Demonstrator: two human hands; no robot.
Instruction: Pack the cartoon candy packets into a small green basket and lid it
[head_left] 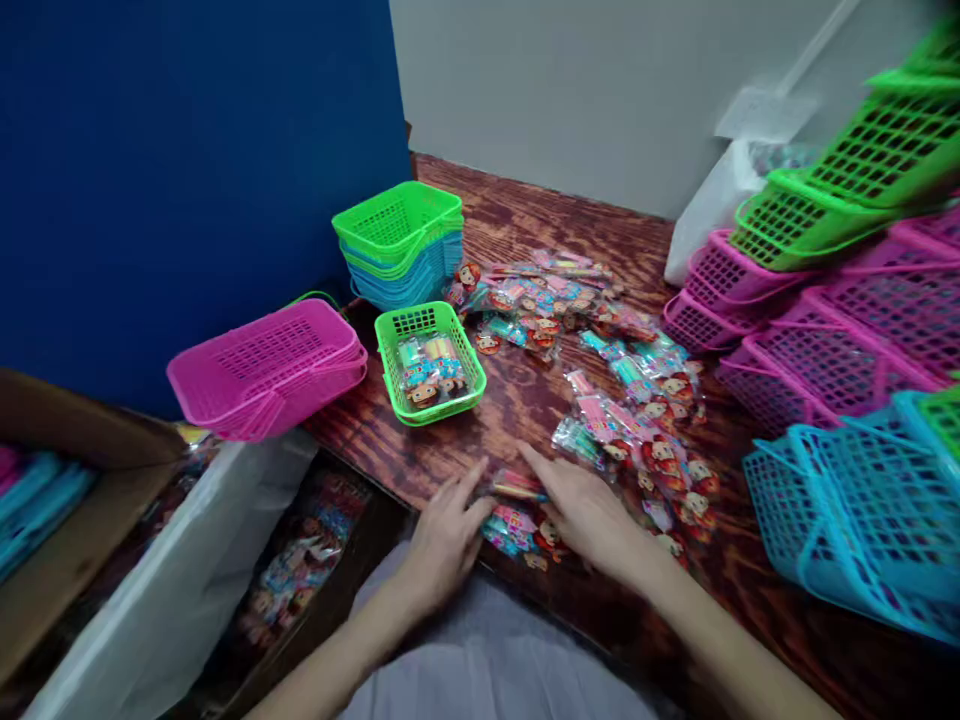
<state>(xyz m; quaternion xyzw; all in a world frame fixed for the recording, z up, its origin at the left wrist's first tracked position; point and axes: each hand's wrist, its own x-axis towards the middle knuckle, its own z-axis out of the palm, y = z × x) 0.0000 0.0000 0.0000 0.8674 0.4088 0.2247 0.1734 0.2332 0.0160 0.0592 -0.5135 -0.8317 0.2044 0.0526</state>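
Note:
My left hand [450, 525] and my right hand [581, 510] lie on the near edge of a dark wooden table [517, 405], either side of a small bunch of cartoon-face toy packets [517, 515]. Both hands have fingers stretched out, touching the packets without a closed grip. A small green basket [429, 362] with a few packets inside stands just beyond my left hand. A wide scatter of the same packets [600, 370] covers the table's middle and right.
A pink basket stack [266, 368] leans at the left edge. A green-over-blue stack [401, 240] stands at the back. Pink, green and blue baskets [840, 330] pile up on the right. A cardboard box [52, 520] and a white-lined bag of packets [292, 570] sit lower left.

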